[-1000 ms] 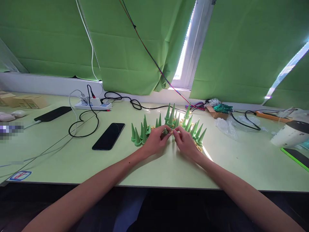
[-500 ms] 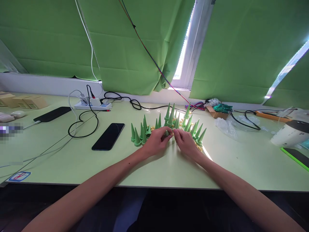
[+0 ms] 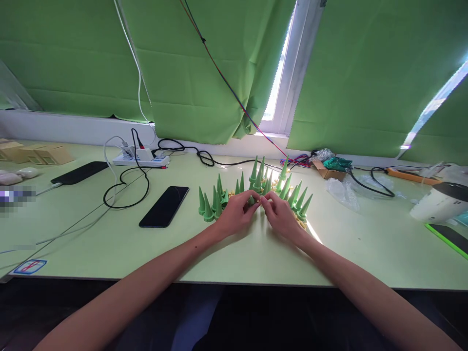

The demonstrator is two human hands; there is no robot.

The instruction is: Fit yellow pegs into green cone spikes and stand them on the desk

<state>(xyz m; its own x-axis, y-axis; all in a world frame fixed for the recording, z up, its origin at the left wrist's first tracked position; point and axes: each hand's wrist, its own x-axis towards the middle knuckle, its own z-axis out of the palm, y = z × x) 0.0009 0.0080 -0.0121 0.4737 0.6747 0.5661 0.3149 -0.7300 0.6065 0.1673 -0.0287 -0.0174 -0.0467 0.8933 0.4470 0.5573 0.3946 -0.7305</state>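
My left hand [image 3: 237, 212] is closed, with a green cone partly visible within its fingers and a tiny yellowish piece [image 3: 258, 201] at its fingertips. My right hand [image 3: 281, 213] is pinched at that same small piece, its fingertips touching those of my left hand; what it grips is too small to make out. Several green cones [image 3: 207, 209] stand upright to the left of my hands. More of them [image 3: 258, 178] rise behind, and others [image 3: 302, 202] lean at the right. Small yellowish pieces [image 3: 300, 220] lie among the cones.
A black phone [image 3: 164, 207] lies left of the cones, with a power strip [image 3: 141, 159] and cables behind it. Right are a small cardboard box [image 3: 328, 171], clear plastic wrap [image 3: 342, 192], a white cup [image 3: 438, 202] and a green-edged phone [image 3: 449, 238].
My right hand's fingertips have moved slightly left, meeting those of my left hand. The cones around them have not moved.
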